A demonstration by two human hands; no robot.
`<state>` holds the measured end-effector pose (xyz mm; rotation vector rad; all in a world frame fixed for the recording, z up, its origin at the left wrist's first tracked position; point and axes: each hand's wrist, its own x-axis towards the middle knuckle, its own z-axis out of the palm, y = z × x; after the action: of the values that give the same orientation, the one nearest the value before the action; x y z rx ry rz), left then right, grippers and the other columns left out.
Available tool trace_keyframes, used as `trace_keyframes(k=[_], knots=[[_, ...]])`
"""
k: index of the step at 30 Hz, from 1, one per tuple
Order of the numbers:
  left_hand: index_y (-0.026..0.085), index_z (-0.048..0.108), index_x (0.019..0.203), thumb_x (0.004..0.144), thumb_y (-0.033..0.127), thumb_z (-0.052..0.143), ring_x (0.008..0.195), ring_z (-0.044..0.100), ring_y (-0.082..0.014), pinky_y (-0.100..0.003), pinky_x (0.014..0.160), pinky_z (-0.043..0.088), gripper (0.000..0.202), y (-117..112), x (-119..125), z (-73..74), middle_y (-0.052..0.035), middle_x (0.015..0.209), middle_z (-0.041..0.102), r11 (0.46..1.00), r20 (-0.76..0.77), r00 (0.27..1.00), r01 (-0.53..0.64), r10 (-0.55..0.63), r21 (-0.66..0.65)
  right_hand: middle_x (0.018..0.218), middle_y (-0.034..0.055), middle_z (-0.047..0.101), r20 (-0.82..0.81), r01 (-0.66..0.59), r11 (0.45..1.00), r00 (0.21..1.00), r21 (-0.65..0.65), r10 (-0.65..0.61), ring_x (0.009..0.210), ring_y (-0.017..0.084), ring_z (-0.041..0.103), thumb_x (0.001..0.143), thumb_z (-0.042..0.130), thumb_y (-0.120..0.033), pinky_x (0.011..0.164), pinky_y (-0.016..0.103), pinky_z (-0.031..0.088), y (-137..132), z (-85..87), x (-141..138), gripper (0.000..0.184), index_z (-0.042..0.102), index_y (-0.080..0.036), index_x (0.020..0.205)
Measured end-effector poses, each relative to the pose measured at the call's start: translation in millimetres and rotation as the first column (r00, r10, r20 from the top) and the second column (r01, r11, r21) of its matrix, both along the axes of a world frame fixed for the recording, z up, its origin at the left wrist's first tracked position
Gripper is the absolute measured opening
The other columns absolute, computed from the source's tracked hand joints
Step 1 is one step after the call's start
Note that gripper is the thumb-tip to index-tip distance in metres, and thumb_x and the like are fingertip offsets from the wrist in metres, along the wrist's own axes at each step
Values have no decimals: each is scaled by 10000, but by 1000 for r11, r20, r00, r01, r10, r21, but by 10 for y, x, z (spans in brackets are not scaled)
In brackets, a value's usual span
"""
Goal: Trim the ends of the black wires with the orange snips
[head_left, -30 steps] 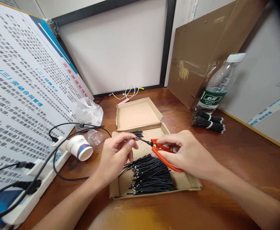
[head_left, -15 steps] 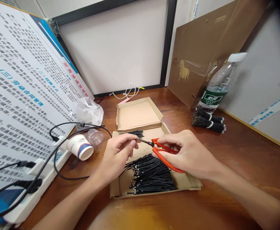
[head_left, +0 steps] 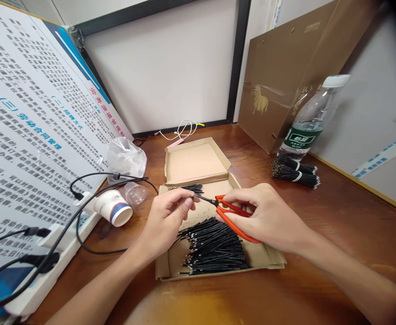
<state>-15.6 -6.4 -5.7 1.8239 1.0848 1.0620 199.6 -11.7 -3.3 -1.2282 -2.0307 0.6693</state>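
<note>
My right hand is closed round the red handles of a pair of scissors. The narrow dark blades point left and reach the fingertips of my left hand. That hand is closed in a pinch on a thin black wire, mostly hidden by the fingers. Below both hands, a heap of short black wires with pale ends lies in the open cardboard box. Behind my left fingertips, a smaller group of black wires rests at the back of the same box.
Right of the box, tied bundles of black wires lie before a water bottle and a brown carton. At left are a tipped paper cup, a clear plastic cup, a plastic bag and a power strip with black cables.
Almost nothing differs. Both hands and the scissors stay in nearly the same place, with the blade tips still at my left fingertips.
</note>
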Motion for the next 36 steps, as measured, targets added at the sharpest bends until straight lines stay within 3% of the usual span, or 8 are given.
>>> trace_keyframes(k=[13, 17, 28, 36], knots=[[155, 675, 893, 932, 242, 516, 559, 490, -94, -208, 484, 396, 186, 15, 15, 14, -23, 732, 598, 1000, -55, 998, -7, 7, -6, 497, -47, 339, 28, -11, 999, 1000, 31, 10, 483, 79, 260, 805, 569, -260, 458, 252, 231, -1, 3, 8, 246, 647, -147, 601], [157, 673, 897, 939, 264, 511, 557, 489, -95, -208, 483, 394, 199, 8, 5, 16, -22, 727, 590, 1000, -61, 998, -2, 2, -9, 494, -44, 371, -10, 16, 1000, 1000, 5, -16, 473, 81, 279, 803, 574, -292, 449, 246, 245, -6, 13, 8, 227, 687, -145, 672], [152, 662, 896, 938, 229, 478, 571, 476, -98, -208, 496, 393, 203, 22, 24, 23, -20, 722, 593, 1000, -75, 997, 19, -19, 1, 500, -45, 383, 26, -15, 1000, 1000, -15, 15, 482, 82, 289, 794, 604, -306, 460, 248, 249, -6, 2, -1, 228, 680, -149, 648], [146, 646, 895, 951, 254, 466, 575, 482, -101, -216, 505, 394, 218, 23, 9, 15, -23, 723, 580, 999, -73, 997, 24, -26, -25, 490, -47, 332, 29, 20, 998, 999, 53, -22, 475, 85, 261, 799, 565, -255, 456, 253, 242, -5, 38, 12, 228, 648, -165, 607]])
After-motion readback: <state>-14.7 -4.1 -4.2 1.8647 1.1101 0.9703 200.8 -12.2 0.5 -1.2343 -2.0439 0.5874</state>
